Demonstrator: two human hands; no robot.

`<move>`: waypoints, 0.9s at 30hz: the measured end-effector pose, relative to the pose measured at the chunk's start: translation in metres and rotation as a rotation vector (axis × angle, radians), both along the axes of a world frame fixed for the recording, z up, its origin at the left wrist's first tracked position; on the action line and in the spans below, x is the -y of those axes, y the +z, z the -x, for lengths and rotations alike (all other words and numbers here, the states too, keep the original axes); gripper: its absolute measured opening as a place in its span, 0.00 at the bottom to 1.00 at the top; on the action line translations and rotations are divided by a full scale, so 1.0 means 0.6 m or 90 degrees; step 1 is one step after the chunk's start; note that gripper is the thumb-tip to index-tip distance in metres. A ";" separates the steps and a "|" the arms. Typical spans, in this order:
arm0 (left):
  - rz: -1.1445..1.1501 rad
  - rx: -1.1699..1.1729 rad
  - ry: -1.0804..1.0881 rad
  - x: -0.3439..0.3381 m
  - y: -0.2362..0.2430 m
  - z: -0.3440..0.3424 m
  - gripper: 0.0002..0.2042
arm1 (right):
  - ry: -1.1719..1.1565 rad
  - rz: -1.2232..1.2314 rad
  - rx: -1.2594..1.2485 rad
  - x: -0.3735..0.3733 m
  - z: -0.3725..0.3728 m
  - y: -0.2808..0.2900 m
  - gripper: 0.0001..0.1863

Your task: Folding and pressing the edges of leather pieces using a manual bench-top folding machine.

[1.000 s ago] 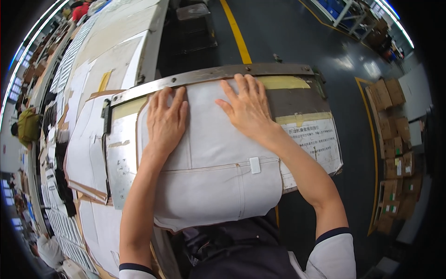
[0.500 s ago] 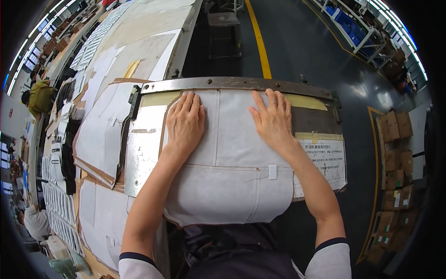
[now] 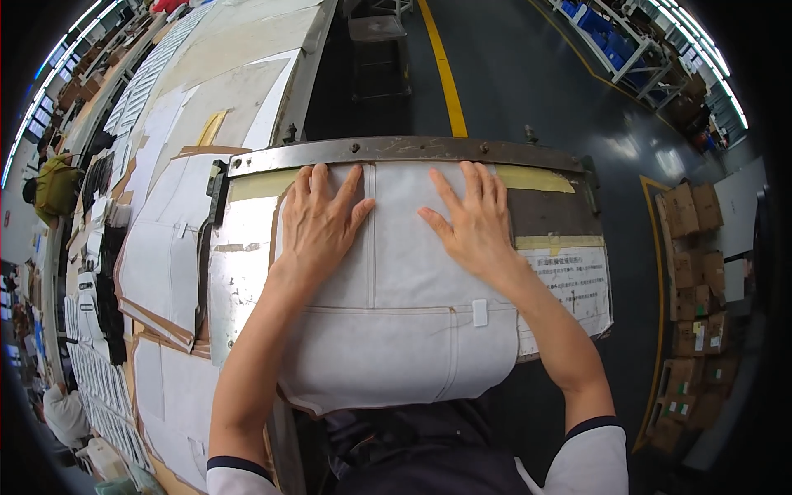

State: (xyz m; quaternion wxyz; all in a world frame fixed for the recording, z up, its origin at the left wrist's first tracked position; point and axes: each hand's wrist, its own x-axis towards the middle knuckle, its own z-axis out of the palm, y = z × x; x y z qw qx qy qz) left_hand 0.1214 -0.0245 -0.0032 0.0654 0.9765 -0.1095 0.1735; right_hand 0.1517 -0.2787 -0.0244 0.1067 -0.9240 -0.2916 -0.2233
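Observation:
A pale grey-white sewn panel (image 3: 396, 351) with brown edges, stitched seams and a small white tab lies over a metal work plate (image 3: 238, 285). Its far edge meets a long steel bar (image 3: 421, 149), and its near end droops over the plate's front edge towards my body. On the panel's far left part rests my left hand (image 3: 318, 219), palm down, fingers spread and tips close to the bar. Likewise my right hand (image 3: 474, 219) presses flat on the far right part, its thumb pointing inward. Neither hand grips anything.
Left of the plate, a long table (image 3: 247, 58) bears stacked similar panels (image 3: 169, 256) and a row of white pieces. A printed sheet (image 3: 565, 285) is fixed at the plate's right. Cardboard boxes (image 3: 689, 272) stand along the right side; a stool (image 3: 377, 49) is beyond the bar.
My left thumb and forefinger have spread away from the other fingers. My right thumb has moved down and inward. The whole view has shifted slightly; the panel still lies against the bar.

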 end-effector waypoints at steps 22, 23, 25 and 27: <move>0.036 0.013 -0.063 0.001 -0.009 0.008 0.22 | 0.030 0.037 -0.033 0.000 0.009 0.018 0.32; 0.032 0.015 -0.054 -0.003 -0.008 0.010 0.22 | 0.019 0.045 -0.035 -0.002 0.008 0.017 0.31; 0.017 -0.005 -0.077 0.005 -0.012 0.014 0.23 | 0.020 0.048 -0.026 0.001 0.006 0.006 0.31; 0.010 -0.033 -0.063 -0.001 -0.009 0.020 0.23 | 0.017 0.053 -0.020 0.001 0.005 0.002 0.31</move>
